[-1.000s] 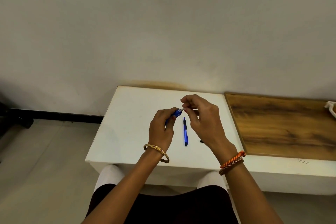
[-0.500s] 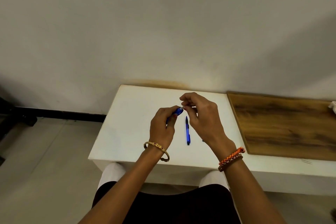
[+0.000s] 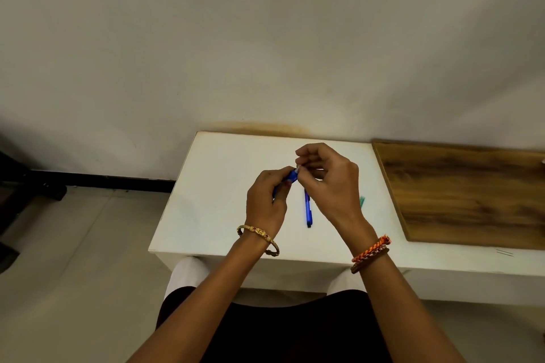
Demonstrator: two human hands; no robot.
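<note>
Fingers [image 3: 278, 176] of the left hand [image 3: 267, 203] are curled round a blue barrel [image 3: 291, 177] and clamp it against the thumb, so that only its upper end and a sliver lower down show. The barrel sits just left of the frame's centre, held above the table [image 3: 212, 186] and slanting up towards the right. Fingers [image 3: 309, 153] of the right hand [image 3: 333, 183] are bent inward, and thumb and forefinger pinch a small white piece [image 3: 298, 168] at the barrel's upper end. Whether the piece is seated in the barrel or merely touches it cannot be told. The two hands meet at this point. A blue pen [image 3: 308, 209] lies on the white table just below the right hand, running up and down the frame, its upper end covered by that hand. A teal object [image 3: 362, 202] shows as a sliver at the right edge of the right hand; its form is hidden. A gold bangle [image 3: 258, 231] rings the left wrist, and orange and brown braided bands [image 3: 371, 249] ring the right. A wooden board [image 3: 472, 191] lies at the right of the frame, beside the white top. A pale wall [image 3: 265, 38] fills the upper half, and a black skirting [image 3: 103, 180] runs along its foot at the left, above a grey floor [image 3: 73, 259].
</note>
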